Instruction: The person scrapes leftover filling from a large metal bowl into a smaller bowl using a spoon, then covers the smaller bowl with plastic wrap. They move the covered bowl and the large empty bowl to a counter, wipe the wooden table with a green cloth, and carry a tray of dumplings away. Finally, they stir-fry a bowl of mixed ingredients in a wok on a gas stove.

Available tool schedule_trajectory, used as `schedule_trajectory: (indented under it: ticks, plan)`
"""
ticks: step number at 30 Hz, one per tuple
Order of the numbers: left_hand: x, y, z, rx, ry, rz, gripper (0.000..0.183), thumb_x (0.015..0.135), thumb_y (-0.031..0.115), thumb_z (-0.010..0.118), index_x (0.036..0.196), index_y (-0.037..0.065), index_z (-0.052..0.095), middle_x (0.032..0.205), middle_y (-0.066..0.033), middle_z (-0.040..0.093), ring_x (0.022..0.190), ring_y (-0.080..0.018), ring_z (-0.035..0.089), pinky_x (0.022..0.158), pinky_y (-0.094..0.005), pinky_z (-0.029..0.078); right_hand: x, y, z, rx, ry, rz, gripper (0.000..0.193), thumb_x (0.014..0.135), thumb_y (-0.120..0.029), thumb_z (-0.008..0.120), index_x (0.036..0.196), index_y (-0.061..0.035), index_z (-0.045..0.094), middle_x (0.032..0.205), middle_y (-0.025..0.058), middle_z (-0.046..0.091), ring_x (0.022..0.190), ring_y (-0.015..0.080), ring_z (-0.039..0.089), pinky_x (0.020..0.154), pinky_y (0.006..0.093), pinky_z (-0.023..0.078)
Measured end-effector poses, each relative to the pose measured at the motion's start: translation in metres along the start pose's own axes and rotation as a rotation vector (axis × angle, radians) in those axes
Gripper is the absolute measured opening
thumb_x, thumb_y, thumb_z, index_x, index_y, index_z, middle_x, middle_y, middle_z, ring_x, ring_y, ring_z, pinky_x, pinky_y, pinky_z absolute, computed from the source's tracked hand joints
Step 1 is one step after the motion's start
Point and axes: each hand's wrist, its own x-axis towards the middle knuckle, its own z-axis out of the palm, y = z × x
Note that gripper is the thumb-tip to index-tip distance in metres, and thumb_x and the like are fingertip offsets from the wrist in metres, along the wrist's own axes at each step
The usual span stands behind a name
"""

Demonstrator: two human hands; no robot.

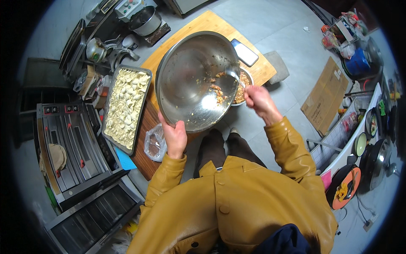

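A large steel mixing bowl (182, 78) is tilted to the right over the table. My left hand (174, 136) is closed on its near left rim. Clumps of reddish-brown minced filling (218, 94) cling to the bowl's lower right wall. My right hand (261, 102) is closed round the handle of a metal spoon (235, 76), its head at the bowl's right edge and partly blurred. Partly hidden under that edge stands a smaller bowl (252, 79) with similar filling in it.
A dark tray (143, 111) of pale shaped dough pieces (124, 103) lies left on the wooden table (207, 20). Nearer me is a clear plastic bag (155, 144); a phone (245, 53) lies at the far right. An oven (74, 144) stands left, flattened cardboard (325, 95) right.
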Motion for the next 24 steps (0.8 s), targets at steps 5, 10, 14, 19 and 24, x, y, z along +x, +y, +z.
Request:
schedule_trajectory:
  ticks: [5, 10, 14, 19, 24]
  plan:
    - [0.001, 0.005, 0.001, 0.048, -0.008, 0.025, 0.067, 0.078, -0.007, 0.045, 0.141, 0.001, 0.024, 0.128, -0.0155, 0.045, 0.116, -0.0232, 0.047, 0.102, -0.0318, 0.035, 0.002, 0.009, 0.011, 0.109, -0.083, 0.063, 0.016, 0.093, -0.014, 0.049, 0.082, -0.0049, 0.056, 0.056, -0.0016, 0.049, 0.042, 0.0067, 0.038, 0.040, 0.0219, 0.030]
    - [-0.002, 0.009, 0.009, -0.036, -0.089, -0.039, 0.069, 0.078, -0.006, 0.045, 0.142, 0.000, 0.021, 0.129, -0.0172, 0.045, 0.117, -0.0230, 0.046, 0.102, -0.0314, 0.035, 0.023, 0.005, 0.015, 0.147, -0.056, -0.152, 0.016, 0.095, -0.014, 0.049, 0.088, -0.0031, 0.057, 0.062, -0.0010, 0.052, 0.046, 0.0066, 0.040, 0.043, 0.0205, 0.031]
    - [0.000, 0.005, 0.012, -0.007, -0.049, -0.094, 0.068, 0.079, -0.007, 0.044, 0.142, -0.002, 0.018, 0.128, -0.0171, 0.045, 0.115, -0.0227, 0.048, 0.100, -0.0305, 0.037, 0.020, 0.017, 0.012, 0.060, -0.021, 0.346, 0.015, 0.096, -0.012, 0.046, 0.090, -0.0041, 0.056, 0.064, -0.0010, 0.054, 0.045, 0.0073, 0.041, 0.042, 0.0211, 0.031]
    - [-0.002, 0.002, 0.011, -0.062, -0.077, -0.094, 0.069, 0.079, -0.007, 0.043, 0.143, -0.001, 0.018, 0.127, -0.0167, 0.046, 0.113, -0.0226, 0.050, 0.099, -0.0302, 0.038, 0.016, 0.025, 0.015, 0.159, 0.046, -0.143, 0.015, 0.096, -0.012, 0.045, 0.089, -0.0039, 0.056, 0.063, -0.0005, 0.054, 0.043, 0.0072, 0.040, 0.041, 0.0217, 0.031]
    - [0.001, 0.001, 0.012, -0.078, -0.057, -0.037, 0.069, 0.079, -0.008, 0.043, 0.143, 0.000, 0.018, 0.126, -0.0158, 0.046, 0.112, -0.0220, 0.050, 0.098, -0.0299, 0.039, 0.014, 0.032, 0.023, 0.161, 0.076, 0.180, 0.014, 0.095, -0.011, 0.047, 0.086, -0.0041, 0.055, 0.060, -0.0004, 0.051, 0.043, 0.0071, 0.040, 0.038, 0.0220, 0.029]
